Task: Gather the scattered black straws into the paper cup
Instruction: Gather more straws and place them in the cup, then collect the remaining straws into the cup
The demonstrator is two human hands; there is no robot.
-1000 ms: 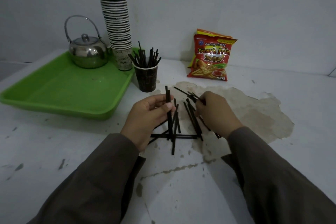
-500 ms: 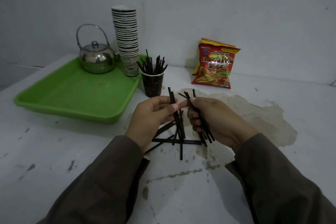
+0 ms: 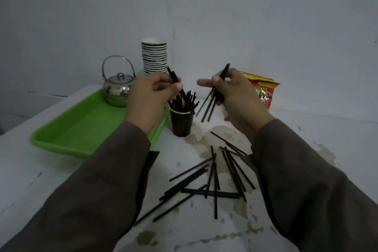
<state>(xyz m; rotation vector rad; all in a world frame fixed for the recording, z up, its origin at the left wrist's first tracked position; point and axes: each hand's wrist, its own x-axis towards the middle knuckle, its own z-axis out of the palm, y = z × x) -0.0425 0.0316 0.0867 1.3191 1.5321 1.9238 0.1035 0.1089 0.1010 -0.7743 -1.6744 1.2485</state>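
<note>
A dark paper cup (image 3: pixel 181 122) stands on the white table beside the green tray, with several black straws sticking out of it. My left hand (image 3: pixel 150 96) is raised just above and left of the cup, pinching black straws whose lower ends reach down into the cup's mouth. My right hand (image 3: pixel 233 92) is lifted to the right of the cup, gripping a small bundle of black straws (image 3: pixel 209 104) that slant down toward the cup. Several loose black straws (image 3: pixel 212 180) lie crisscrossed on the table in front of the cup, between my sleeves.
A green tray (image 3: pixel 81 129) holds a steel kettle (image 3: pixel 118 92) at the left. A tall stack of paper cups (image 3: pixel 154 57) stands behind my left hand. A red snack bag (image 3: pixel 263 92) leans by the wall. The table has a stained, peeling patch (image 3: pixel 204 139).
Both hands rose from the straw pile and moved toward the cup, each carrying straws. The camera tilted, so the loose pile now sits lower in view.
</note>
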